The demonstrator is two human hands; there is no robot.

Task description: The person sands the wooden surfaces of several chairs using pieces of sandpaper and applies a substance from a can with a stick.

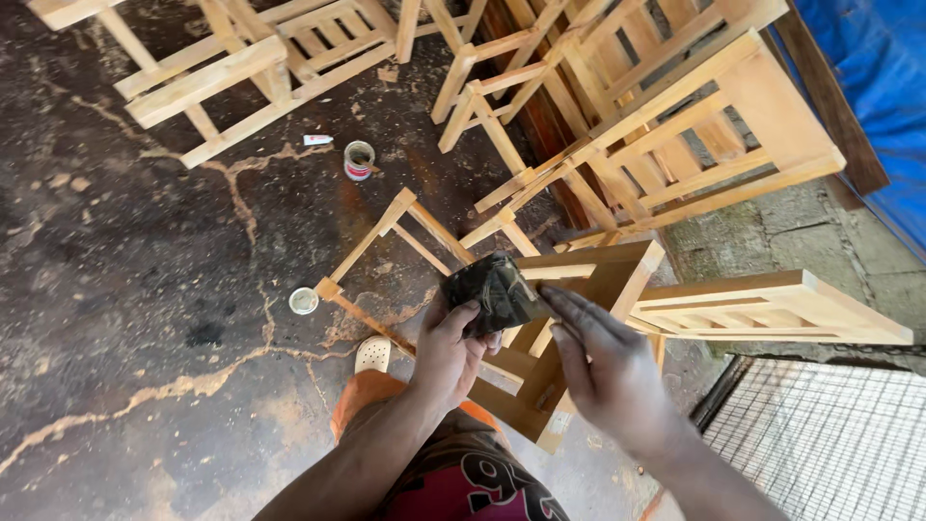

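My left hand [449, 349] grips a dark, stained pad or folded cloth [492, 291] and holds it up in front of me. My right hand [606, 365] is beside it with fingers spread, its fingertips touching the pad's right edge. Both hands are smeared with dark stain. Directly below them stands a small wooden stool frame [579, 280], partly darkened, with its legs reaching toward the floor.
Several unfinished pale wooden stool frames [694, 125] lie stacked around the top and right. A small open tin [359, 160] and a round lid [304, 300] sit on the cracked dark floor. A wire mesh panel [830, 434] is at lower right, blue tarpaulin [887, 87] at upper right.
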